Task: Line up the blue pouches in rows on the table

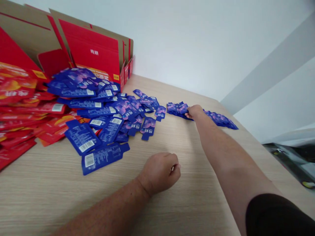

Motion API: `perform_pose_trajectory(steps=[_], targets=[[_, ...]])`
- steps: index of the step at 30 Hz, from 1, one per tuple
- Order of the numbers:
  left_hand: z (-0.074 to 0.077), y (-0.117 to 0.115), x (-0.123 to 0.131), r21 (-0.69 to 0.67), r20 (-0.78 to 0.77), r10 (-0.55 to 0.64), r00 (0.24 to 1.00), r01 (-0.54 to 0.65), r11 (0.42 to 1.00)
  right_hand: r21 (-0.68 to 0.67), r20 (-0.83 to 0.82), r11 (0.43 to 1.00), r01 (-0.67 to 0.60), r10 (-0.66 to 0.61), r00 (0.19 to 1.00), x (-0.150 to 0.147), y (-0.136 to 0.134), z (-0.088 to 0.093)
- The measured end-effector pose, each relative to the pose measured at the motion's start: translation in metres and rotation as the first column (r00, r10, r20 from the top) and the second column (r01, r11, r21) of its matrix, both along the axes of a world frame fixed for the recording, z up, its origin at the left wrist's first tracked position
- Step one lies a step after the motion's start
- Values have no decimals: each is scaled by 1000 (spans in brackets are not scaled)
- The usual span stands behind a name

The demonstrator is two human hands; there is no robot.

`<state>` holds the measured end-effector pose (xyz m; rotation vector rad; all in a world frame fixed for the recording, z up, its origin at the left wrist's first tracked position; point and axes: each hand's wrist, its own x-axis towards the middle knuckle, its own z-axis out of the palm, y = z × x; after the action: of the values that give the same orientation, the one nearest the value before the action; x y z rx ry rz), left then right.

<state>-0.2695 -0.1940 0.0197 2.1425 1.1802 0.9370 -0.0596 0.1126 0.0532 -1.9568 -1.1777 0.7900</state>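
My left hand (161, 172) rests over the near middle of the table, its fingers curled into a loose fist, and nothing shows in it. Farther off, my right hand (195, 112) pinches the right end of a row of blue pouches (175, 108) with purple fruit prints; its fingertips are partly hidden. Beyond my right forearm another overlapping row of blue pouches (220, 119) lies near the table's far right. To the left spreads a loose pile of blue pouches (107, 127), some with barcodes up. One single pouch (148, 127) lies at the pile's right edge.
Red and orange pouches (18, 108) are heaped at the left. Open red cartons (94, 46) with brown insides stand behind the heaps. A white wall (184, 42) rises behind the wooden table (197, 193). Dark items (290, 164) lie beyond the table's right edge.
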Motion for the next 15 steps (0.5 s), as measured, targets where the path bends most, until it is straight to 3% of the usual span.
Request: perform_pose_trajectory(steps=[7,15], targets=[[-1,1,0,-7,2,-7,1000,7,1000,-59,173,998,-29,39,984,9,8,-12],[0,1,0,4,-25,-8,1000,8,1000,31,361,996,-85,68,930,3,-31,18]])
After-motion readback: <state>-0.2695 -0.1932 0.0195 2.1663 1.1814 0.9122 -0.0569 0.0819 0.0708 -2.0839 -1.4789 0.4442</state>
